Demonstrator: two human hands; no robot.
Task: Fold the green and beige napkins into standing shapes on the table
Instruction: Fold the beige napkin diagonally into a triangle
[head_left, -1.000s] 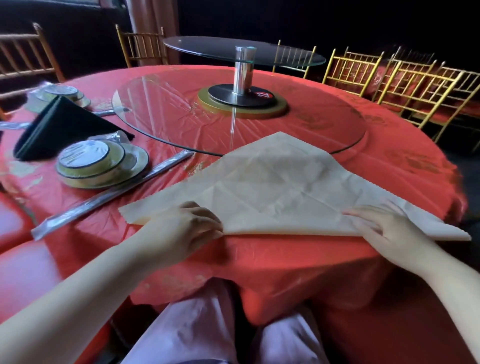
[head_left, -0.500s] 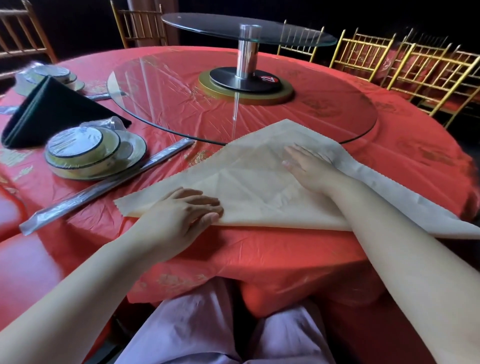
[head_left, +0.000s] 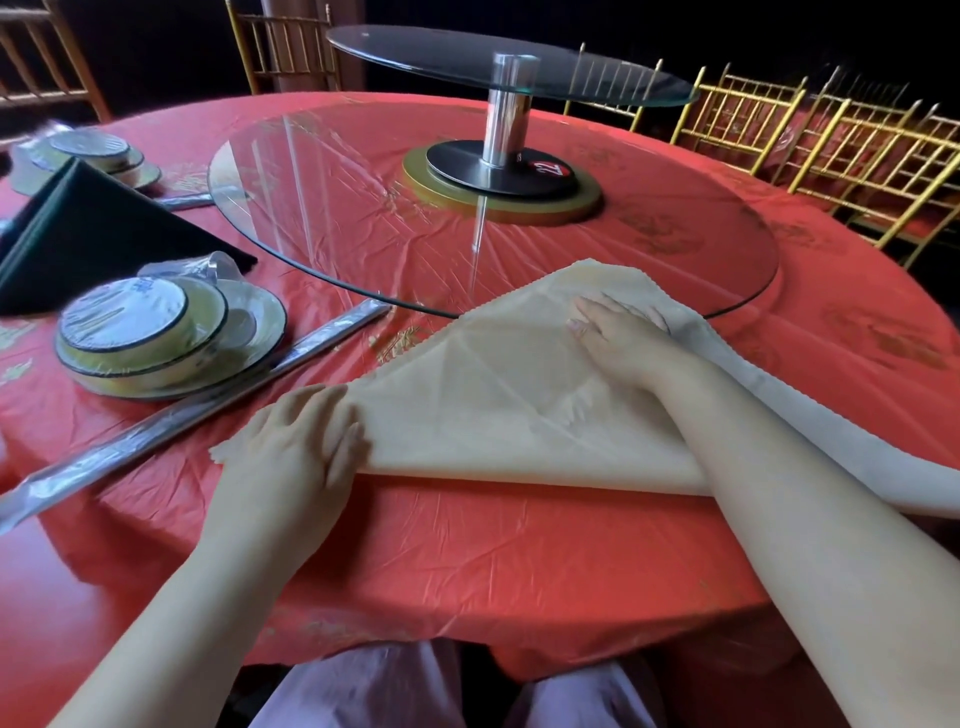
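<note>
Pressing flat on a beige napkin (head_left: 498, 395), a person's two bare hands work at the near edge of a round table draped in a red plastic tablecloth (head_left: 467, 561). The napkin lies folded into a broad triangle, its long folded edge running along the table's near side and its apex lying against the rim of the glass lazy Susan (head_left: 363, 208) at the table's centre. The left hand (head_left: 296, 452) rests palm down on the napkin's left corner, fingers together and extended, gripping nothing. The right hand (head_left: 621, 338) lies open and flat just below the apex, fingers spread over the cloth, its forearm crossing the napkin's right side; it too closes on nothing. A right-hand tail of the napkin trails past that forearm toward the table's right edge.

Left of the lazy Susan, a dark green napkin (head_left: 98, 239) lies on the table in a flat triangle. Just near of it sits a plastic-wrapped set of stacked dishes (head_left: 166, 338), and a wrapped pair of chopsticks (head_left: 197, 410) lies diagonally between that setting and the beige napkin. A second wrapped dish set (head_left: 98, 156) sits beyond the green napkin. Gold chairs (head_left: 831, 140) stand beyond the table's far right side.
</note>
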